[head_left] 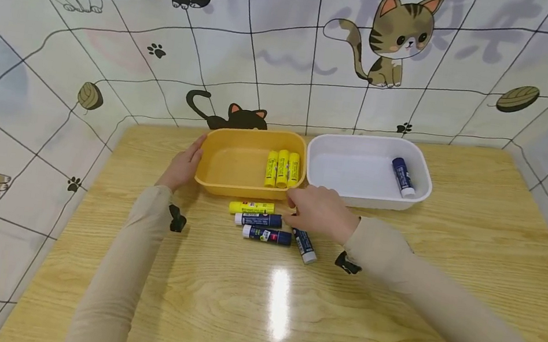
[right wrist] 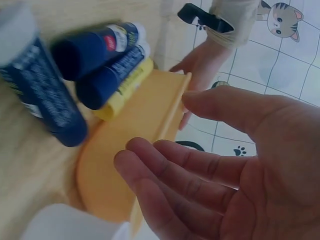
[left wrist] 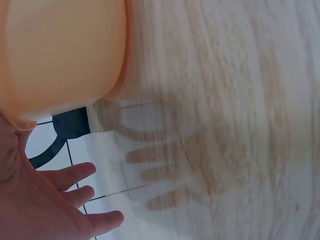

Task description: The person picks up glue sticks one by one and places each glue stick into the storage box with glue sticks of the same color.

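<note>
My left hand (head_left: 184,164) is at the left end of an orange-yellow tray (head_left: 229,189); the left wrist view shows its fingers (left wrist: 75,175) spread, with the thumb side against the tray. Over the tray's front right corner hovers my right hand (head_left: 323,210), loosely curled and holding nothing, as the right wrist view confirms. Three yellow glue sticks (head_left: 282,168) stand side by side in that tray. On the table before it lie another yellow glue stick (head_left: 251,208), two navy glue sticks (head_left: 266,235) and a slanted navy glue stick (head_left: 304,246), partly under my right hand.
A white tray (head_left: 347,172) adjoins the orange-yellow tray on the right, with one navy glue stick (head_left: 403,177) at its right end. Both stand at the back of a wooden table (head_left: 213,303), close to a cat-patterned wall covering (head_left: 291,50).
</note>
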`<state>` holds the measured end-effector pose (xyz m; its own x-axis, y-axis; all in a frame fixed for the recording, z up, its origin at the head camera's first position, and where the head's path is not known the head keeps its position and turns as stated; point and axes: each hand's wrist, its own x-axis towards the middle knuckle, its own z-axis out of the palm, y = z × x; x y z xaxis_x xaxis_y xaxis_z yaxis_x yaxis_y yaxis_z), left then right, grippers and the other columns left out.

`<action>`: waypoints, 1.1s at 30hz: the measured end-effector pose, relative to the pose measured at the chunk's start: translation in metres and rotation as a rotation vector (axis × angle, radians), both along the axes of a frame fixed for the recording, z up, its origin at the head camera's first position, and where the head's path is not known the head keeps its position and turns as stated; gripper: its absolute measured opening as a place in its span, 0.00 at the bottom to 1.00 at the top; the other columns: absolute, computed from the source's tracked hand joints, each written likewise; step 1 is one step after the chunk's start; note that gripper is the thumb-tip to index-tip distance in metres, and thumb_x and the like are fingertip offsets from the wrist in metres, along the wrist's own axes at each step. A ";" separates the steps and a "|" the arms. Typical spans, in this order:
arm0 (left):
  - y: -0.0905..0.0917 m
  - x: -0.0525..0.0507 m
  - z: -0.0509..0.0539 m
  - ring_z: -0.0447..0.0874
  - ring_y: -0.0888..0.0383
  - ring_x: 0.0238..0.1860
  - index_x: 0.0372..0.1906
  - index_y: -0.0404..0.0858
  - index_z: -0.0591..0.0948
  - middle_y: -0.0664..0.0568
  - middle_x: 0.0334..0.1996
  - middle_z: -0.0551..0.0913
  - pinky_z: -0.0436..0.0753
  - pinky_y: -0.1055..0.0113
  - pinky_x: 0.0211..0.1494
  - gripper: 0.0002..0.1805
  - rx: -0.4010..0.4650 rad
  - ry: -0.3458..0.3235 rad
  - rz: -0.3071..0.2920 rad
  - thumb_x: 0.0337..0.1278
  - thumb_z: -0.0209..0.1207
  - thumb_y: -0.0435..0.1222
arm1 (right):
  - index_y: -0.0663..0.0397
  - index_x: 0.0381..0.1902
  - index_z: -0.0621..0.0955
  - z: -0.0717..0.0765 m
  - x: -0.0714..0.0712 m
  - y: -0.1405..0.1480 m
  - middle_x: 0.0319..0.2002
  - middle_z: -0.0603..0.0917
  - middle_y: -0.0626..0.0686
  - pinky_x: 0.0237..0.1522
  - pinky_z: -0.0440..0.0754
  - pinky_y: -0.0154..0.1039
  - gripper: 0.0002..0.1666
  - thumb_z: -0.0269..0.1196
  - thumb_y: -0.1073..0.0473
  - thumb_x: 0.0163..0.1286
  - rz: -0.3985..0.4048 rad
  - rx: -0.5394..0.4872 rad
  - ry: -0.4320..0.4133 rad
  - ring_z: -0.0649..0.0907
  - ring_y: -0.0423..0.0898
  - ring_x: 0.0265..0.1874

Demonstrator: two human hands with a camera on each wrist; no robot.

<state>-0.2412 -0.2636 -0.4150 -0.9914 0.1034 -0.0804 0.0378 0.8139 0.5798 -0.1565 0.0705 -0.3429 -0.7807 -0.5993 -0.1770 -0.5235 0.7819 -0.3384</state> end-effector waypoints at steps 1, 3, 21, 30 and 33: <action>0.001 0.000 0.000 0.59 0.30 0.66 0.77 0.42 0.50 0.28 0.68 0.60 0.56 0.43 0.69 0.27 -0.003 0.011 0.005 0.79 0.33 0.39 | 0.56 0.37 0.79 -0.003 0.002 0.003 0.20 0.74 0.46 0.17 0.67 0.35 0.15 0.67 0.51 0.63 0.002 -0.008 0.000 0.72 0.43 0.17; 0.002 0.001 0.000 0.59 0.30 0.65 0.77 0.40 0.51 0.25 0.66 0.62 0.56 0.42 0.69 0.27 -0.011 0.034 0.016 0.78 0.34 0.38 | 0.56 0.38 0.79 -0.009 0.004 0.007 0.21 0.74 0.46 0.17 0.68 0.34 0.14 0.67 0.51 0.63 0.007 -0.024 0.007 0.73 0.42 0.18; 0.011 0.004 -0.003 0.36 0.34 0.73 0.77 0.44 0.51 0.38 0.74 0.50 0.43 0.30 0.66 0.28 -0.223 0.078 0.072 0.78 0.30 0.43 | 0.53 0.30 0.77 -0.044 0.015 0.025 0.19 0.75 0.45 0.17 0.69 0.35 0.15 0.69 0.49 0.61 -0.039 0.054 -0.052 0.74 0.43 0.18; 0.009 0.002 -0.007 0.42 0.34 0.73 0.75 0.43 0.58 0.36 0.72 0.56 0.45 0.30 0.66 0.27 -0.274 0.153 0.102 0.76 0.35 0.42 | 0.51 0.26 0.75 -0.052 0.019 0.023 0.17 0.73 0.46 0.14 0.68 0.36 0.17 0.69 0.48 0.61 -0.034 0.058 0.007 0.73 0.42 0.16; 0.009 0.001 -0.007 0.42 0.34 0.73 0.75 0.44 0.59 0.35 0.72 0.57 0.45 0.31 0.66 0.27 -0.268 0.161 0.110 0.75 0.36 0.43 | 0.51 0.25 0.74 -0.053 0.020 0.022 0.17 0.73 0.46 0.14 0.69 0.37 0.18 0.69 0.48 0.61 -0.051 0.047 0.006 0.73 0.43 0.16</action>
<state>-0.2403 -0.2551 -0.4225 -0.9977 -0.0083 0.0679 0.0152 0.9411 0.3378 -0.1367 0.0926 -0.3959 -0.8108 -0.5501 -0.1997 -0.4847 0.8225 -0.2976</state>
